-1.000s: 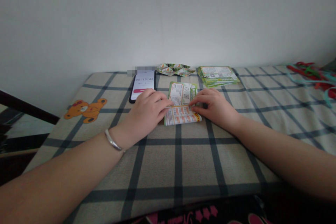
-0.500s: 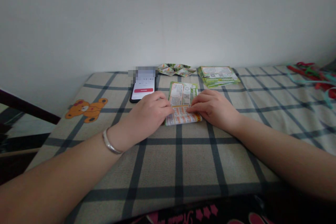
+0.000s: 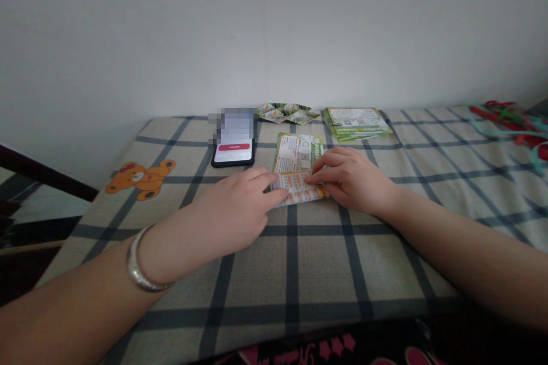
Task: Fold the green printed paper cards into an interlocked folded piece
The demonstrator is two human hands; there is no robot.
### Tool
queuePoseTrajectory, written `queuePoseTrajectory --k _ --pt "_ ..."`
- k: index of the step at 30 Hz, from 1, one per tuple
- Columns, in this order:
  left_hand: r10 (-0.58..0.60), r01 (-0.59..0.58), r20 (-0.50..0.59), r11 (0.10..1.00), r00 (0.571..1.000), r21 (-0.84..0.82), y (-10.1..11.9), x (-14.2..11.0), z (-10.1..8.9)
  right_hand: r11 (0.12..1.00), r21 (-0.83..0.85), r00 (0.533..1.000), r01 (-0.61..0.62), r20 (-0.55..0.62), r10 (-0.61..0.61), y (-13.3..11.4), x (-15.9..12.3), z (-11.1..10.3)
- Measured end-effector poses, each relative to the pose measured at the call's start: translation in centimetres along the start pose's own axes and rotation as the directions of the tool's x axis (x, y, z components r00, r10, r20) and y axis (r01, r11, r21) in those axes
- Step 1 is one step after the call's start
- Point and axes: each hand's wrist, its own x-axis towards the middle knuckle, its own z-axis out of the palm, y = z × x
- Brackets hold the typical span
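A green and orange printed paper leaflet [image 3: 298, 162] lies on the checked cloth, its near part folded over. My left hand [image 3: 237, 205], with a silver bangle on the wrist, lies flat with its fingers stretched out, the fingertips pressing the fold's left end. My right hand [image 3: 347, 177] rests on the fold's right end, fingers pressed down on the paper. Neither hand lifts the leaflet.
A phone [image 3: 234, 145] with a lit screen lies just left of the leaflet. Folded paper pieces [image 3: 286, 113] and a stack of leaflets [image 3: 355, 123] sit by the wall. Coloured ribbons [image 3: 514, 122] lie far right. A bear print [image 3: 141, 178] marks the cloth at left.
My left hand has slid back toward me and flattened, uncovering the phone; its fingertips stay on the fold. The right hand has barely moved.
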Motion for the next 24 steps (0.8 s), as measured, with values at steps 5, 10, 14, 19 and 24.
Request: queuePoseTrajectory --k 5,10,14,19,24 --pt "-0.001 0.001 -0.011 1.0 1.0 -0.001 -0.4 -0.17 -0.03 1.0 -0.01 1.0 0.013 0.013 -0.012 0.11 -0.07 0.03" --pt "0.063 -0.063 0.001 0.997 0.998 -0.044 -0.22 -0.09 -0.13 1.0 -0.027 1.0 -0.001 0.014 0.001 -0.17 -0.06 0.0" --pt "0.036 -0.036 -0.003 0.992 0.999 -0.124 0.08 -0.07 -0.49 1.0 -0.014 1.0 -0.008 0.009 0.008 -0.32 -0.05 -0.04" --pt "0.077 -0.074 0.003 0.975 0.997 -0.21 -0.28 -0.32 -0.83 1.0 0.008 1.0 -0.014 -0.003 0.014 -0.11 -0.12 0.13" --pt "0.087 -0.068 0.077 0.973 0.993 -0.221 -0.71 -0.4 -0.72 1.0 0.01 1.0 -0.003 -0.013 0.003 0.07 -0.2 0.31"
